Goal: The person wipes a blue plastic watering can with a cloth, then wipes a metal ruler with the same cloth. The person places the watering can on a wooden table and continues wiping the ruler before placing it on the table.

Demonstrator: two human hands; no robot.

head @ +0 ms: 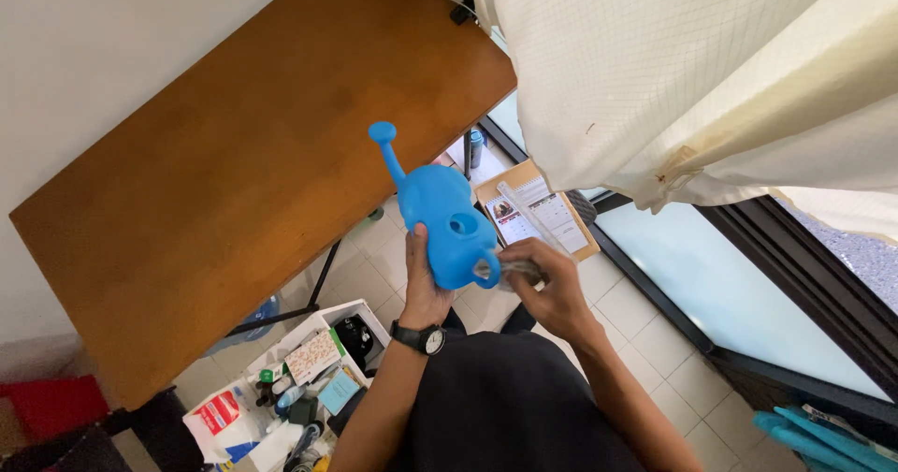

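blue plastic watering can with a long thin spout and round rose tip (447,224) sits mid-frame in the head view, held up in the air in front of the person's chest, over the tiled floor (645,322). left hand (426,290) clamped round its body from below, likely to take the weight. right hand (547,285) pinched shut on a small clear plastic item (510,271) at the can's loop handle. long axis runs bottom-right to top-left; spout points up-left, toward the brown wooden table (234,182). cream curtain (673,70) hangs right.
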